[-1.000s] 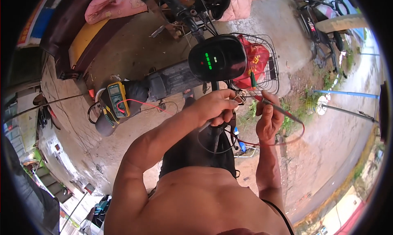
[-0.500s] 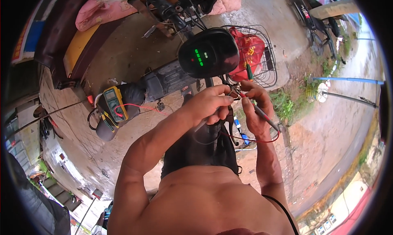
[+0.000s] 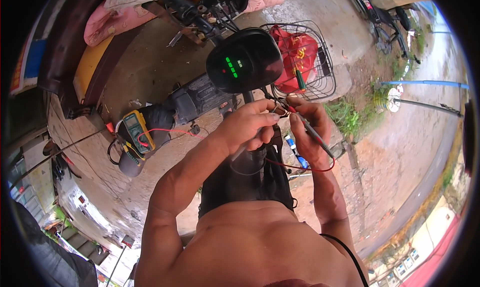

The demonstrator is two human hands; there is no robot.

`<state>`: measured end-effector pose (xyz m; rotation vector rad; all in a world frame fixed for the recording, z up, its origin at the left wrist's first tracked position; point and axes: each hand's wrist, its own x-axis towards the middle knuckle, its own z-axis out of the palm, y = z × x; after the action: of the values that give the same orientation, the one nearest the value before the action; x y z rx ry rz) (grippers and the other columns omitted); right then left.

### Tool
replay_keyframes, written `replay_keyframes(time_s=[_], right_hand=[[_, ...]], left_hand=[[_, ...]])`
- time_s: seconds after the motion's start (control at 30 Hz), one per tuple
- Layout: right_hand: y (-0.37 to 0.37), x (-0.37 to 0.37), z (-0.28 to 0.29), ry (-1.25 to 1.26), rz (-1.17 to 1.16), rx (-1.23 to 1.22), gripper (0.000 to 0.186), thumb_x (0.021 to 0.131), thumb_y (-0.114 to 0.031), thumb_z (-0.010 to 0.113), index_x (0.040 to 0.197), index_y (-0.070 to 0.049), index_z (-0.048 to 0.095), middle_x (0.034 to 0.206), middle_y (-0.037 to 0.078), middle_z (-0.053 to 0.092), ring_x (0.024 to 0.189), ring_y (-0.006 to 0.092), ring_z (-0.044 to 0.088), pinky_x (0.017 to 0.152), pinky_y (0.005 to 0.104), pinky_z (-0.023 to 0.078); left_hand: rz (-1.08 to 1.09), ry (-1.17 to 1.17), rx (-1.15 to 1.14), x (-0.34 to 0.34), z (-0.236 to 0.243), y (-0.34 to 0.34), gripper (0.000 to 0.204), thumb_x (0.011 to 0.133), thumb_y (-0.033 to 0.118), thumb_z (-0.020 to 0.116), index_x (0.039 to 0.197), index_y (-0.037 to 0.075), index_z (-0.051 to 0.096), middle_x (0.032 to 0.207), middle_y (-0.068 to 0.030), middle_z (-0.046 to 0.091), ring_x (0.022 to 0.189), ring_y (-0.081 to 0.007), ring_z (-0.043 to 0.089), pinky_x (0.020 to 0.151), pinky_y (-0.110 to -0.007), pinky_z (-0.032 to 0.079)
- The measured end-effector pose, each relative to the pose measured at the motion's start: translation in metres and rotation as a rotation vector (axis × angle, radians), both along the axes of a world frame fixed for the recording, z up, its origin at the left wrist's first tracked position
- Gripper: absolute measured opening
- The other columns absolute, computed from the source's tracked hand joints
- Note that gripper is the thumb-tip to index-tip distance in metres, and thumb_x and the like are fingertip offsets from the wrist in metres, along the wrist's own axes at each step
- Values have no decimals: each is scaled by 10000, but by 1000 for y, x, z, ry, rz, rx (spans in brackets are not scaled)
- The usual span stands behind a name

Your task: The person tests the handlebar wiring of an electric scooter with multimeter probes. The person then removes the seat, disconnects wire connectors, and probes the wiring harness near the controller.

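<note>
Fingers [image 3: 297, 127] grip a probe [image 3: 316, 136] near a printed bag [image 3: 294, 63].

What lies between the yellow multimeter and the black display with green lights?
In the head view, part of what looks like a black seat, then a dark plastic panel, lie between the multimeter and the display.

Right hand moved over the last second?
Yes. Against the bike's wire basket, the right hand has shifted left; its fingertips are now close to the left hand.
</note>
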<state>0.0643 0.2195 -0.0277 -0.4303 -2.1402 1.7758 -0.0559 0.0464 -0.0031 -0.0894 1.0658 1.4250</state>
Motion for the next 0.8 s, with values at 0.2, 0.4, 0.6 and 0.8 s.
replay_keyframes(time_s=[0.2,0.4,0.6,0.8], right_hand=[[-2,1,0,-12,-8,-9,170,932,-6,703,1046,20,579,1175,199,737,910,156,699,794,308,571],[-4,1,-1,-10,-11,-103,152,955,0,683,1059,13,573,1205,194,728,862,111,678,749,275,560],[-10,-2,-7,-1,-5,-200,160,967,-4,681,1082,6,571,1212,178,725,852,96,666,721,257,546],[5,9,-5,-99,-12,-71,152,1010,-6,606,1158,28,619,1211,157,714,1089,205,681,978,360,537]], left_hand=[[0,-11,5,1,0,-1,287,1031,202,575,1245,12,580,645,-59,595,377,-83,445,357,-221,354],[3,-13,11,0,1,0,308,1030,201,579,1272,10,573,643,-58,599,378,-84,449,360,-221,353],[19,-9,-1,-3,1,-7,317,1029,199,583,1283,10,571,641,-66,604,377,-89,450,359,-224,346],[43,-64,62,8,-10,3,289,992,144,579,1264,47,597,652,-104,616,388,-123,448,361,-282,310]])
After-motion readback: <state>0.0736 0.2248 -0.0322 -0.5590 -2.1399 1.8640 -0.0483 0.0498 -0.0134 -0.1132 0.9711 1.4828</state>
